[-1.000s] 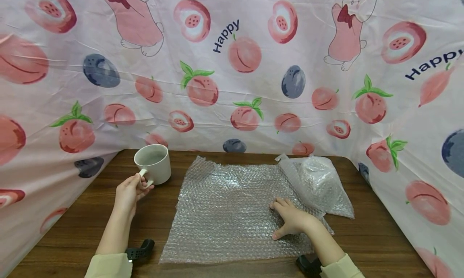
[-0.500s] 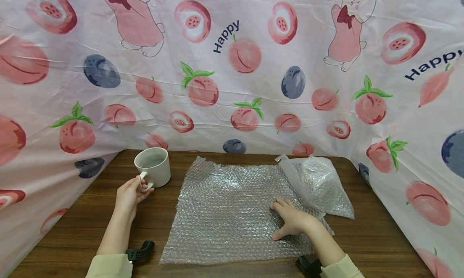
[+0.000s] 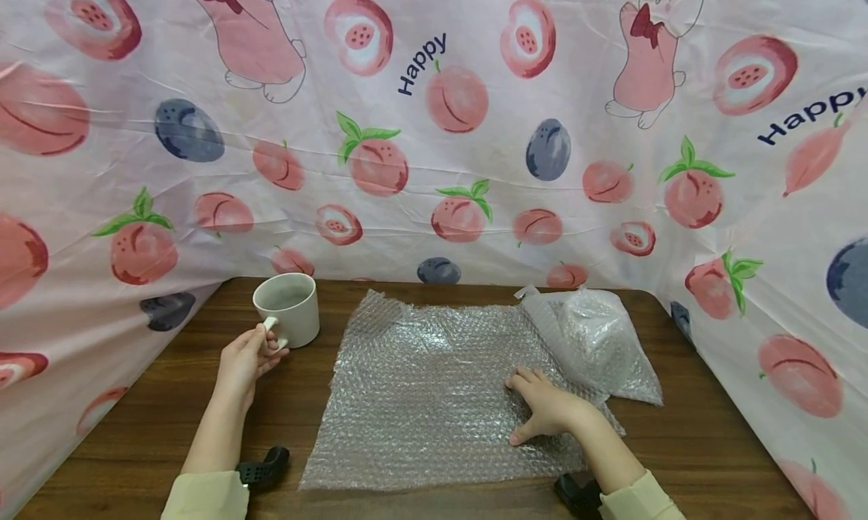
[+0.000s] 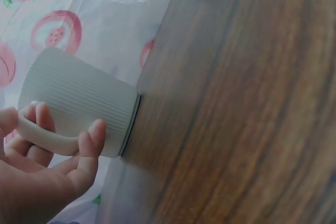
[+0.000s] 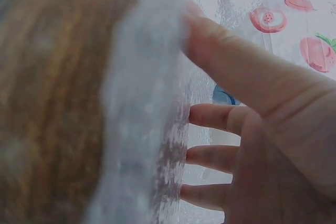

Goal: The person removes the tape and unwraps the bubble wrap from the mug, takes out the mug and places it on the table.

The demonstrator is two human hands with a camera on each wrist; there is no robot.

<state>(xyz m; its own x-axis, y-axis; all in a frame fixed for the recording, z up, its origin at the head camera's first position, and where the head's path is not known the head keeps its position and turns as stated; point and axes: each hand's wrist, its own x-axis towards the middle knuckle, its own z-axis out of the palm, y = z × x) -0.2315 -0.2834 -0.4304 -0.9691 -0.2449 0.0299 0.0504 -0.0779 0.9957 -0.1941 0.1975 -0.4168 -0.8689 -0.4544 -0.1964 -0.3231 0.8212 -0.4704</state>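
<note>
A white mug stands upright at the back left of the table, its ribbed side showing in the left wrist view. My left hand grips the mug by its handle, fingers curled through and under it. To the right lies a flat sheet of clear bubble wrap. On the sheet's right part rests my right hand, fingers spread. In the right wrist view the fingertips touch the wrap.
A clear bubble-wrapped bundle lies at the back right, next to the sheet and partly over its corner. The brown wooden table meets a fruit-print curtain at the back and sides.
The mug dips slightly and then sits about where it was, with my left hand still on its handle. My right hand keeps its place on the bubble wrap.
</note>
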